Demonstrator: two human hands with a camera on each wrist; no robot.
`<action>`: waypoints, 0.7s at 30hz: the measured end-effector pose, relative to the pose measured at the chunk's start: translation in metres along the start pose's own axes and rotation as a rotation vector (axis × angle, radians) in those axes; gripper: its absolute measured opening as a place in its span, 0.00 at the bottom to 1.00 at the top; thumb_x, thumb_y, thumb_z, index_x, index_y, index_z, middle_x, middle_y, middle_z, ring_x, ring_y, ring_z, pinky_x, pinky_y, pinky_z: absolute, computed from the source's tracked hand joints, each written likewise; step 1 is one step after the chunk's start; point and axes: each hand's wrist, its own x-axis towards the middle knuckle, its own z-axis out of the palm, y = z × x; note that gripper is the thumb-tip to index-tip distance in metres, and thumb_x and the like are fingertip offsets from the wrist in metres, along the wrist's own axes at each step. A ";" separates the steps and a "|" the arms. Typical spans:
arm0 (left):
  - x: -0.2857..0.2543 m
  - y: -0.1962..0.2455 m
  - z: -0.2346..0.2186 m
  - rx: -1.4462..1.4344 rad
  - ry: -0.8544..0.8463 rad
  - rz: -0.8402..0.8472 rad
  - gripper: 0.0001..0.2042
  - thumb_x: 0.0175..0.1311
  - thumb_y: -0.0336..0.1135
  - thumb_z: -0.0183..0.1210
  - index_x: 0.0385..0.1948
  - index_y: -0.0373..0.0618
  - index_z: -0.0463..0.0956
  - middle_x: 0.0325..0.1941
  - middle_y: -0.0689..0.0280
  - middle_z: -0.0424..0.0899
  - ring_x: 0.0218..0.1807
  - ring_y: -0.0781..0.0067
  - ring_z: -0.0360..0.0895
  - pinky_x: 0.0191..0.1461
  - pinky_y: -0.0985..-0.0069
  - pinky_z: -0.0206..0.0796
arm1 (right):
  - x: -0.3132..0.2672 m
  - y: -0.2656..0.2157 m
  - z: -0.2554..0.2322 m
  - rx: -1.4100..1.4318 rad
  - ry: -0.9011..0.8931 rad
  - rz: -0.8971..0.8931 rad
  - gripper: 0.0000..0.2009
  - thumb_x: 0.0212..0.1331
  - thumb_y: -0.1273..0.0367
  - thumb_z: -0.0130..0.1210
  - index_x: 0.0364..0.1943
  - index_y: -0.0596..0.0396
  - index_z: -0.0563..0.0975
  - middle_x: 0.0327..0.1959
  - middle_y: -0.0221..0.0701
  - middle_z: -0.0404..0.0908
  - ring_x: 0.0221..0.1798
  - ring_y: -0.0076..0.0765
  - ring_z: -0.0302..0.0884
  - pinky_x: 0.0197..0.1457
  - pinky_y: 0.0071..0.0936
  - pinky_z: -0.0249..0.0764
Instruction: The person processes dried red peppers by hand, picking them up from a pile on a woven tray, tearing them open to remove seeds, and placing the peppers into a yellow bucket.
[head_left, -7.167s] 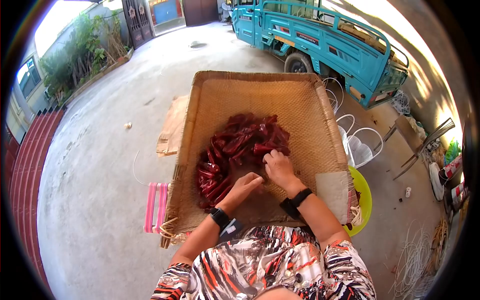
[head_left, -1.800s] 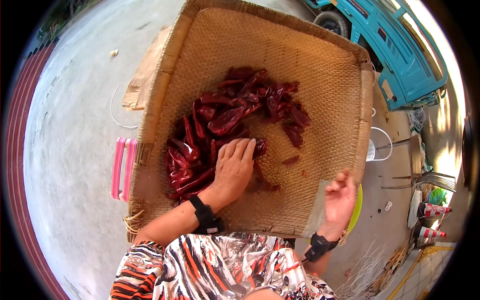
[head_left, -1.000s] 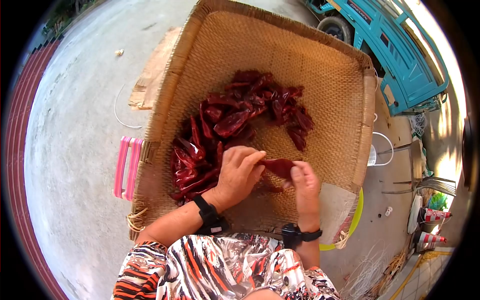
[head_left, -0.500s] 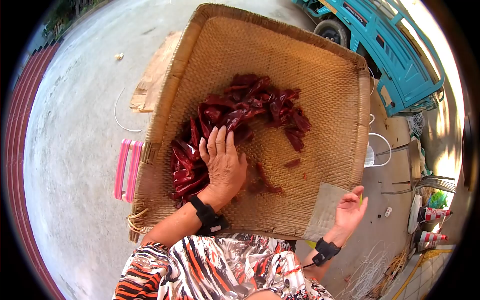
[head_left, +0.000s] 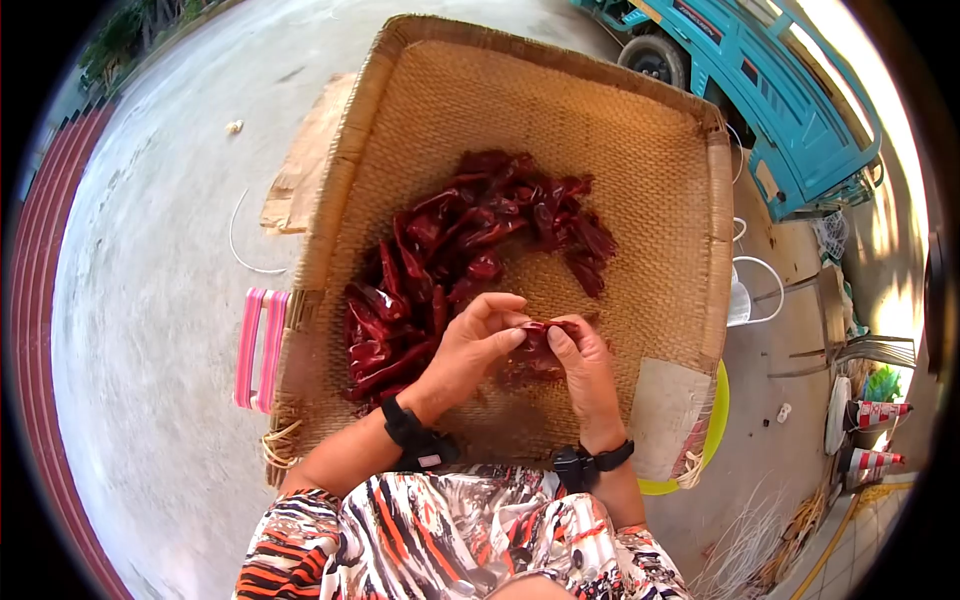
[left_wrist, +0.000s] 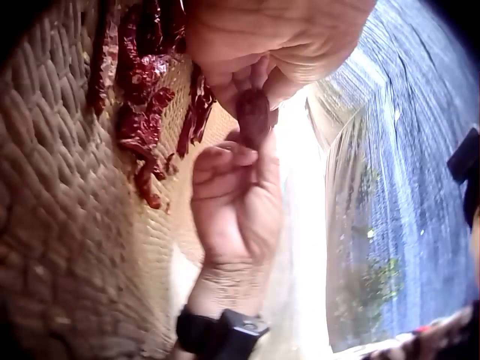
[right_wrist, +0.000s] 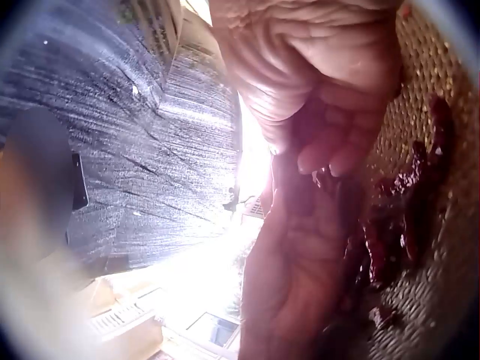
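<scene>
Both hands (head_left: pixel 587 375) pinching, fingertips close

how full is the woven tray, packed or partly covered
The woven tray is only partly covered: dark red peppers heap at its middle and left, and bare weave shows at the far and right sides.

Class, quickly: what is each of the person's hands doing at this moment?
Left hand: closed, pinching one end of a dark red pepper.
Right hand: closed, pinching the pepper's other end.
</scene>
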 end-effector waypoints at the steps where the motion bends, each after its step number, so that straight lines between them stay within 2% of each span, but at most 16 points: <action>1: 0.000 0.002 0.000 -0.001 0.000 -0.013 0.16 0.66 0.26 0.58 0.54 0.43 0.69 0.44 0.68 0.81 0.47 0.80 0.76 0.50 0.84 0.68 | 0.000 0.003 -0.001 0.019 -0.009 0.030 0.10 0.69 0.62 0.54 0.44 0.54 0.76 0.35 0.22 0.79 0.31 0.14 0.72 0.36 0.15 0.72; 4: 0.004 -0.006 0.002 0.178 0.053 0.149 0.16 0.65 0.25 0.59 0.54 0.42 0.69 0.45 0.67 0.81 0.43 0.81 0.76 0.50 0.84 0.68 | -0.004 0.006 -0.009 0.066 0.010 0.067 0.09 0.68 0.63 0.55 0.44 0.53 0.77 0.33 0.22 0.79 0.30 0.15 0.73 0.35 0.15 0.73; 6: 0.000 -0.006 0.002 0.585 0.124 0.398 0.18 0.62 0.23 0.60 0.54 0.42 0.69 0.46 0.65 0.79 0.46 0.76 0.76 0.51 0.79 0.68 | -0.008 -0.001 -0.020 0.079 0.079 0.023 0.09 0.68 0.64 0.55 0.45 0.53 0.77 0.32 0.22 0.79 0.29 0.16 0.74 0.34 0.16 0.74; 7: -0.001 -0.003 0.004 0.789 0.157 0.524 0.20 0.60 0.22 0.61 0.54 0.42 0.69 0.47 0.64 0.79 0.47 0.73 0.76 0.52 0.77 0.68 | -0.010 -0.006 -0.023 0.175 0.196 -0.033 0.10 0.68 0.64 0.54 0.47 0.54 0.77 0.32 0.24 0.80 0.28 0.18 0.75 0.34 0.18 0.76; 10: 0.003 0.006 0.001 1.425 0.425 0.860 0.23 0.53 0.21 0.64 0.53 0.43 0.69 0.50 0.61 0.76 0.54 0.61 0.73 0.57 0.68 0.65 | -0.023 -0.021 -0.058 0.468 0.439 -0.198 0.11 0.68 0.65 0.54 0.49 0.53 0.76 0.33 0.26 0.81 0.30 0.20 0.75 0.36 0.22 0.77; 11: 0.005 0.002 -0.004 1.499 0.482 0.774 0.26 0.48 0.25 0.67 0.53 0.43 0.70 0.56 0.59 0.72 0.62 0.53 0.65 0.63 0.61 0.56 | -0.028 -0.021 -0.080 0.570 0.470 -0.284 0.11 0.69 0.64 0.53 0.49 0.54 0.76 0.35 0.26 0.82 0.31 0.20 0.75 0.38 0.22 0.76; 14: 0.010 -0.002 -0.010 1.699 0.650 0.637 0.28 0.46 0.29 0.69 0.53 0.42 0.70 0.60 0.59 0.69 0.64 0.54 0.62 0.66 0.58 0.50 | -0.050 -0.019 -0.154 0.820 0.462 -0.451 0.12 0.69 0.63 0.53 0.49 0.54 0.76 0.40 0.27 0.84 0.31 0.21 0.75 0.39 0.23 0.75; 16: 0.012 -0.004 -0.014 1.748 0.653 0.586 0.27 0.46 0.32 0.70 0.51 0.41 0.71 0.61 0.58 0.68 0.66 0.54 0.60 0.67 0.58 0.48 | -0.066 -0.013 -0.195 0.948 0.462 -0.548 0.12 0.69 0.63 0.53 0.48 0.54 0.76 0.43 0.28 0.84 0.31 0.23 0.75 0.40 0.24 0.75; 19: 0.014 -0.003 -0.017 1.792 0.644 0.591 0.21 0.50 0.31 0.67 0.47 0.42 0.73 0.58 0.61 0.71 0.63 0.56 0.63 0.65 0.59 0.50 | -0.084 -0.018 -0.198 1.047 0.520 -0.637 0.13 0.69 0.62 0.51 0.48 0.56 0.76 0.46 0.29 0.84 0.31 0.25 0.75 0.41 0.25 0.75; 21: 0.018 -0.004 -0.024 1.835 0.637 0.637 0.17 0.52 0.29 0.65 0.45 0.44 0.74 0.53 0.63 0.75 0.59 0.59 0.66 0.62 0.60 0.53 | -0.086 -0.015 -0.190 1.095 0.507 -0.568 0.12 0.69 0.62 0.50 0.47 0.56 0.77 0.45 0.29 0.84 0.32 0.25 0.75 0.41 0.25 0.75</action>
